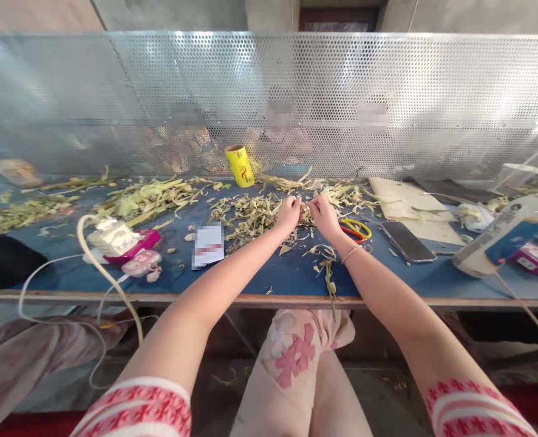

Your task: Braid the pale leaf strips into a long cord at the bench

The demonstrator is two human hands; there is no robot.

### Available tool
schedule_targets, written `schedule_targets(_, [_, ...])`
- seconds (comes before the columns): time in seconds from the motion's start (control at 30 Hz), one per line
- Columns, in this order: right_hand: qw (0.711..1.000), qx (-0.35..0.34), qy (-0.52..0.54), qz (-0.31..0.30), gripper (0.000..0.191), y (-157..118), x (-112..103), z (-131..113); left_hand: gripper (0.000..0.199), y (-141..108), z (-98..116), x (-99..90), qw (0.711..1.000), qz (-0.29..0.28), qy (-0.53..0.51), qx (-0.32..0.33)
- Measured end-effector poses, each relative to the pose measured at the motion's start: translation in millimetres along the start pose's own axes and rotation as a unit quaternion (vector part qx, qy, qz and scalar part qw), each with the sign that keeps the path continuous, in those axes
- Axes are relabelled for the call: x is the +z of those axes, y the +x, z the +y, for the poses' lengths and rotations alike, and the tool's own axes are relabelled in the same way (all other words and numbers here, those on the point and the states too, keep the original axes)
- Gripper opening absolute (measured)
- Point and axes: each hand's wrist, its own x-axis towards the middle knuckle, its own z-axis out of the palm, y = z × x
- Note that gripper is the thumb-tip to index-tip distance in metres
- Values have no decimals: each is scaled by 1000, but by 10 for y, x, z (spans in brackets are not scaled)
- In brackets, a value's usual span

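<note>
In the head view, my left hand (pixel 289 213) and my right hand (pixel 323 213) are close together over a pile of dry, yellow-green plant strips (pixel 255 212). The fingers of both hands are closed in a pinch, fingertips nearly meeting. A small pale bit shows between them, too small to name. Just beside my right hand lie yellow and red rings (pixel 357 230). Below it, a few loose strips hang toward the edge of the blue table (pixel 291 273).
Behind stands a perforated metal screen (pixel 278 91), with a yellow tube (pixel 240 167) before it. A phone (pixel 408 241), cardboard (pixel 410 200) and a large bottle (pixel 501 233) are on the right. On the left are a cabled power adapter (pixel 114 237) and a blurred packet (pixel 208 244).
</note>
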Motion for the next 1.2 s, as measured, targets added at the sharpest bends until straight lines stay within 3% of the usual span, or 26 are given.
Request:
schedule_targets(0.13, [1000,-1,2,10,18,26,-15,39,24,140,39,96,1000,-11,11,-18])
schedule_targets(0.27, [1000,-1,18,-6,24,36,-12,56,25,238,-47,134,999,35,26,9])
schedule_targets(0.4, [997,21,70,-40,27,49,22,85,29,214,-81,68,992,51,87,75])
schedule_targets(0.5, [994,54,94,-18,26,71,47,124,27,147,-50,17,982,28,116,144])
schedule_targets(0.6, [989,89,118,17,25,94,66,164,25,71,-6,21,978,-8,119,171])
schedule_targets(0.77, [979,130,147,60,20,108,79,151,22,41,9,64,980,5,87,176])
schedule_targets(1.07, [976,95,196,-4,19,79,100,7,27,251,-176,-22,980,95,22,171])
schedule_targets(1.2, [978,68,195,-8,19,69,124,8,25,270,-194,-14,981,103,-6,161])
